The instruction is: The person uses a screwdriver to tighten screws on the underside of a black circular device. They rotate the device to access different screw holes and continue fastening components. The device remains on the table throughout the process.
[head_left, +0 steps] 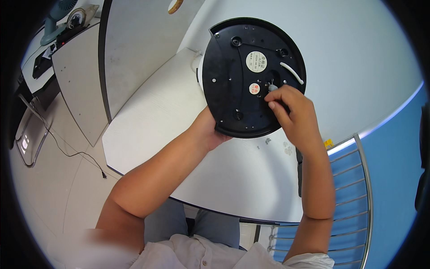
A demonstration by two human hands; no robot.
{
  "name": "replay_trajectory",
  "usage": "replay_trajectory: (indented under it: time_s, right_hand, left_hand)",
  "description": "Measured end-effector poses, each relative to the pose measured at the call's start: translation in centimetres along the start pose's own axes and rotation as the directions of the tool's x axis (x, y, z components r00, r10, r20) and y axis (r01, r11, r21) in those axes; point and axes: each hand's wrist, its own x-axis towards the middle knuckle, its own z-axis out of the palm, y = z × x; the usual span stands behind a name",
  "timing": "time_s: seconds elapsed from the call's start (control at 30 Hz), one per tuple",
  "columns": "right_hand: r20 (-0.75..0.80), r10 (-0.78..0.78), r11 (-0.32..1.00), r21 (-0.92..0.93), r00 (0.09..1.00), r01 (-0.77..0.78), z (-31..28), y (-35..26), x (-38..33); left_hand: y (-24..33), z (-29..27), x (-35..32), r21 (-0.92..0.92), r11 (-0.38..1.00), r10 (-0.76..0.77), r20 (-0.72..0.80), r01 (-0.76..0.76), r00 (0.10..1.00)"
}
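A round black base [245, 96] with a raised rim is held up over the white table, its flat face turned toward me. Two round stickers, several screw holes and a short white cord [292, 73] show on that face. My left hand [214, 133] grips the base at its lower left edge, with most fingers hidden behind it. The thumb and forefinger of my right hand [289, 107] pinch a small grey metal piece [273, 88] right of the base's middle, by a dark opening. Whether that piece is fixed to the base cannot be made out.
Small metal bits [268, 141] lie on the white table [224, 179] below the base. A grey partition [143, 54] rises at the left. At right are a metal rail [368, 197] and a yellow object [328, 143]. A black cable with a plug [104, 175] lies on the floor.
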Motion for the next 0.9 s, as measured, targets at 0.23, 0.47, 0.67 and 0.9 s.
replay_trajectory:
  time_s: [0.23, 0.47, 0.67, 0.9]
  right_hand:
    - [-0.011, 0.009, 0.995, -0.101, 1.0, -0.01, 1.1, -1.1, 0.7]
    - [-0.06, -0.026, 0.985, -0.171, 0.998, 0.015, 1.0, -1.2, 1.2]
    - [-0.015, 0.003, 0.994, -0.105, 1.0, -0.005, 0.2, -1.0, 2.0]
    - [0.077, 0.125, 0.989, -0.088, 0.989, -0.118, 0.0, -1.1, 2.5]
  left_hand:
    - [0.4, 0.0, -0.4, -0.008, 1.0, 0.023, 0.122, -0.022, 0.992]
    - [0.1, -0.7, 0.2, -0.007, 0.999, 0.048, 0.199, -0.047, 0.979]
    - [0.3, -0.3, 0.0, 0.019, 0.999, 0.047, 0.169, -0.051, 0.985]
    - [0.3, -0.4, 0.1, 0.028, 0.998, 0.045, 0.161, -0.05, 0.986]
